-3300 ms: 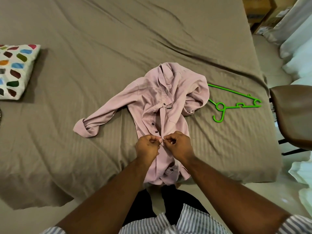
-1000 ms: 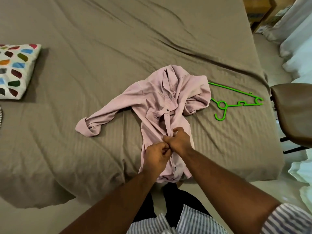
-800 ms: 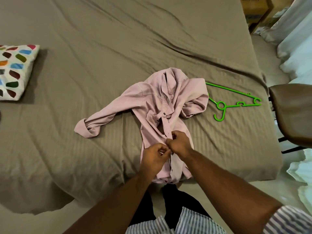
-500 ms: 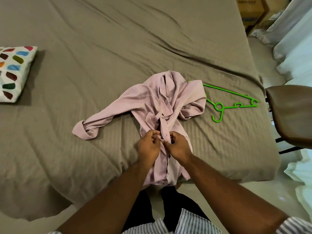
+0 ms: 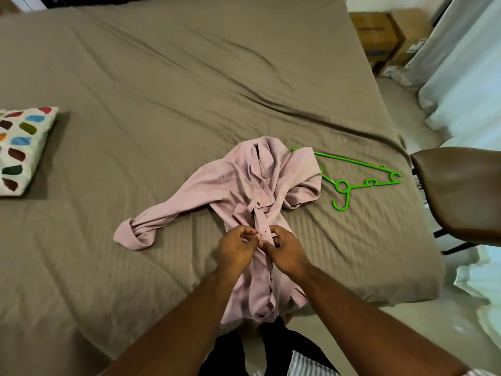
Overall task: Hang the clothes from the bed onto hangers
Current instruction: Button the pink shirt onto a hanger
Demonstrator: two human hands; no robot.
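Note:
A pale pink button-up shirt [image 5: 244, 185] lies crumpled on the brown bed [image 5: 162, 90], its hem hanging over the near edge. One rolled sleeve stretches out to the left. My left hand [image 5: 237, 246] and my right hand [image 5: 284, 248] meet at the shirt's front strip, about mid-way up, and both pinch the fabric there. A bright green plastic hanger [image 5: 352, 177] lies flat on the bed just right of the shirt, its left end tucked under the shirt's shoulder.
A white pillow [image 5: 21, 147] with coloured spots sits at the left edge of the bed. A brown chair [image 5: 461, 191] stands close to the bed's right corner. Cardboard boxes [image 5: 379, 36] and pale curtains [image 5: 466, 63] are at the far right.
Both hands have moved up the shirt's front strip from lower buttons to a higher spot. The shirt's body has been drawn a little narrower. The hanger has not moved.

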